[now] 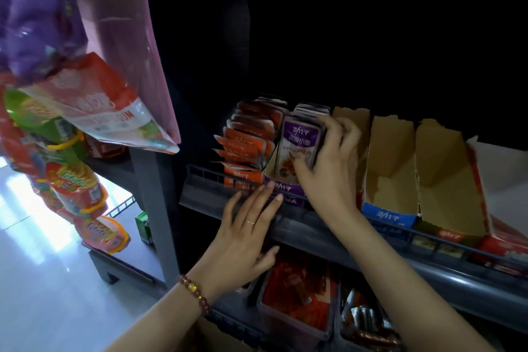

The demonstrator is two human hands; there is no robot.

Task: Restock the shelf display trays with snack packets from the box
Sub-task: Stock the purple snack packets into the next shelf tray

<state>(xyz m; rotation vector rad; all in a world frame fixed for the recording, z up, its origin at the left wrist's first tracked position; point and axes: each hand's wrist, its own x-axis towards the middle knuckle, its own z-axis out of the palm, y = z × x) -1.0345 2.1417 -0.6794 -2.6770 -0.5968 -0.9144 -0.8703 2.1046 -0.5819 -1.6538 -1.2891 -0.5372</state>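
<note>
While the right hand [325, 157] curled round the packets [298, 148], seating them in the purple tray [283, 186], the left hand [245, 234] lay straight-fingered against the rail [204, 173]. Next, I judged, came releasing the stack and filling the empty trays [391, 168] alongside.

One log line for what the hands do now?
right hand: grips purple packets in purple tray | left hand: open at shelf edge

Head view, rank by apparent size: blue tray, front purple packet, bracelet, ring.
1. blue tray
2. purple packet
3. bracelet, though it is nearer the camera, so its rank against the packet is unsure
4. ring
</note>
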